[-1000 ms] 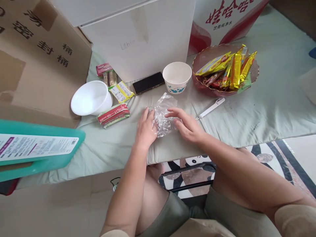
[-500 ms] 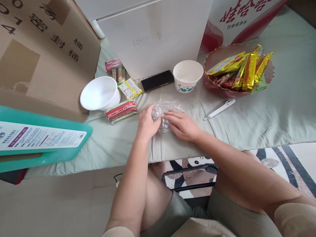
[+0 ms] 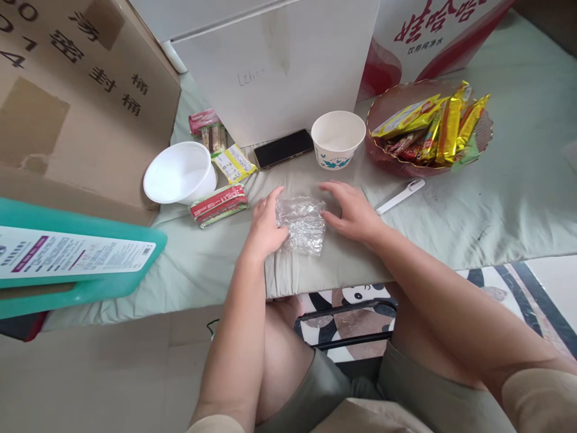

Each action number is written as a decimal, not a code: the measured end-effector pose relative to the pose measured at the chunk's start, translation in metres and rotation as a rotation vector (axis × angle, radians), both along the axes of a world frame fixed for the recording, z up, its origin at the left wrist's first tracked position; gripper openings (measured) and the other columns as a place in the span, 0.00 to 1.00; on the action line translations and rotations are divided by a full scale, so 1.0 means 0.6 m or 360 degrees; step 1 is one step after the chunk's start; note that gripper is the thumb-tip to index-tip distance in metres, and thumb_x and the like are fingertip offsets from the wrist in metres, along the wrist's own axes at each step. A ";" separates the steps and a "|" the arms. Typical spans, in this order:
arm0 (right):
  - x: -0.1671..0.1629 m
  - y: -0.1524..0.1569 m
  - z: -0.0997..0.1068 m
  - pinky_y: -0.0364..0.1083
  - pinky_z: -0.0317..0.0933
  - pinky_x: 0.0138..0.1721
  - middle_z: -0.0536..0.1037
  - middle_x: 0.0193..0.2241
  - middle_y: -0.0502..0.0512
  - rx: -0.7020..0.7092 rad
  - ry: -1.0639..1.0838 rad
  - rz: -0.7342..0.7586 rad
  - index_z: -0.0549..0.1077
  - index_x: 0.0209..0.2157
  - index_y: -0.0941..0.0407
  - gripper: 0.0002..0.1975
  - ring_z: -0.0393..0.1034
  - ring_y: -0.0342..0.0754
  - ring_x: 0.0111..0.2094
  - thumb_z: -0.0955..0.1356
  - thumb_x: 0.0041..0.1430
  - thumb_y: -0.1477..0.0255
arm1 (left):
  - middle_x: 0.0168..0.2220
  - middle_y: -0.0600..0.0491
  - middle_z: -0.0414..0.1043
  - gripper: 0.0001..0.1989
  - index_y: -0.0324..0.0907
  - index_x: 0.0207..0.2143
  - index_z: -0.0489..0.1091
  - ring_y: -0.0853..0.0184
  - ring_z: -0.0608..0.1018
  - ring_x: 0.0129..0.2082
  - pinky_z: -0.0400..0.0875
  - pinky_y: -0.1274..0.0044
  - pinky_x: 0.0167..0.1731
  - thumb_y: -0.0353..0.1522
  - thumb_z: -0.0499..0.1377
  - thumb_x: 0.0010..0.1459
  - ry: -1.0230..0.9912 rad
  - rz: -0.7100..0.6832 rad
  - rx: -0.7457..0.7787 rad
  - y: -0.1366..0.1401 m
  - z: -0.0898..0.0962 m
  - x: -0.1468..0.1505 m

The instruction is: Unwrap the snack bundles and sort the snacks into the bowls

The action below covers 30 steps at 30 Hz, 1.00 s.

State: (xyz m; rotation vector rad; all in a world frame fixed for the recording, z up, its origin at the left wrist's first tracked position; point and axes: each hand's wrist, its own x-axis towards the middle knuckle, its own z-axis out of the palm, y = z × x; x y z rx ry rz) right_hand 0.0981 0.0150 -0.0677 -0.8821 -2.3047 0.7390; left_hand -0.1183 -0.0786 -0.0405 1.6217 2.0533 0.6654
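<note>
Clear film (image 3: 303,227) lies near the surface's (image 3: 347,264) front edge between left hand (image 3: 264,228), touching it, and right hand (image 3: 354,213), both unclenched, apart.

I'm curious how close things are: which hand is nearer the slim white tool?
Right. The right hand is just left of the slim white tool; the left hand is farther left, across the clear plastic.

Crumpled clear film (image 3: 302,228) between left hand (image 3: 265,228) and right hand (image 3: 354,211).

Crinkled clear plastic wrap (image 3: 303,227) lies flat, roughly square
</note>
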 end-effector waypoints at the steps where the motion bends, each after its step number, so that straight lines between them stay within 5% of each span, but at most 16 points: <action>1: 0.001 0.001 0.001 0.68 0.59 0.61 0.76 0.56 0.64 -0.0030 0.0019 0.0058 0.72 0.54 0.54 0.21 0.63 0.66 0.64 0.68 0.59 0.67 | 0.62 0.45 0.67 0.47 0.48 0.68 0.56 0.50 0.64 0.66 0.59 0.55 0.67 0.18 0.56 0.45 -0.0006 -0.0022 -0.0012 0.000 0.001 -0.001; 4: 0.003 -0.001 0.009 0.66 0.57 0.63 0.79 0.52 0.62 -0.0098 0.0103 0.0255 0.73 0.38 0.52 0.07 0.66 0.63 0.62 0.67 0.59 0.66 | 0.66 0.45 0.63 0.46 0.49 0.68 0.57 0.51 0.62 0.68 0.57 0.56 0.68 0.17 0.55 0.45 -0.0029 -0.0137 -0.0048 -0.001 0.004 -0.001; 6: 0.004 -0.005 0.016 0.64 0.60 0.60 0.81 0.46 0.61 -0.0168 0.0128 0.0361 0.69 0.32 0.52 0.06 0.70 0.61 0.58 0.66 0.61 0.66 | 0.66 0.45 0.62 0.47 0.50 0.68 0.55 0.51 0.62 0.68 0.57 0.54 0.68 0.17 0.55 0.45 -0.0024 -0.0183 -0.0084 -0.001 0.006 0.000; 9: 0.005 -0.010 0.027 0.56 0.65 0.48 0.79 0.33 0.57 -0.0302 0.0080 0.0392 0.64 0.31 0.52 0.08 0.75 0.57 0.46 0.63 0.63 0.65 | 0.66 0.43 0.61 0.48 0.48 0.69 0.53 0.50 0.62 0.69 0.56 0.52 0.68 0.17 0.55 0.46 0.0022 -0.0184 -0.0138 -0.001 0.010 0.002; 13: 0.007 -0.011 0.027 0.50 0.61 0.40 0.75 0.26 0.51 -0.0312 -0.0050 0.0233 0.64 0.34 0.52 0.04 0.69 0.49 0.30 0.63 0.63 0.67 | 0.67 0.43 0.60 0.48 0.48 0.69 0.53 0.49 0.60 0.70 0.55 0.52 0.68 0.17 0.55 0.46 0.0034 -0.0212 -0.0162 0.001 0.014 0.003; 17: 0.004 -0.012 0.020 0.52 0.56 0.44 0.79 0.28 0.55 -0.0075 -0.0306 -0.0091 0.70 0.39 0.54 0.05 0.70 0.54 0.36 0.63 0.64 0.70 | 0.68 0.44 0.59 0.47 0.48 0.69 0.55 0.48 0.57 0.71 0.52 0.51 0.69 0.16 0.55 0.45 0.0091 -0.0220 -0.0200 0.004 0.016 0.010; 22: -0.003 -0.027 0.025 0.54 0.55 0.45 0.81 0.42 0.63 0.0177 -0.0454 -0.0348 0.74 0.45 0.56 0.11 0.69 0.61 0.45 0.64 0.65 0.68 | 0.65 0.45 0.64 0.42 0.48 0.66 0.59 0.49 0.63 0.69 0.55 0.52 0.68 0.18 0.56 0.48 0.0077 -0.0168 -0.0100 0.006 0.014 0.021; 25: -0.005 -0.034 0.023 0.57 0.55 0.49 0.81 0.42 0.64 0.0142 -0.0473 -0.0280 0.73 0.52 0.58 0.20 0.68 0.65 0.48 0.69 0.60 0.64 | 0.60 0.43 0.70 0.37 0.47 0.65 0.60 0.50 0.70 0.63 0.61 0.53 0.64 0.24 0.60 0.53 -0.0042 -0.0057 -0.0009 0.010 0.010 0.021; 30: 0.000 -0.030 0.016 0.53 0.61 0.45 0.78 0.36 0.59 -0.0027 -0.0194 0.0121 0.72 0.54 0.57 0.19 0.70 0.56 0.41 0.63 0.61 0.77 | 0.58 0.42 0.70 0.41 0.47 0.65 0.57 0.54 0.72 0.60 0.63 0.58 0.63 0.26 0.66 0.50 -0.0220 0.0037 0.0167 0.018 -0.005 0.016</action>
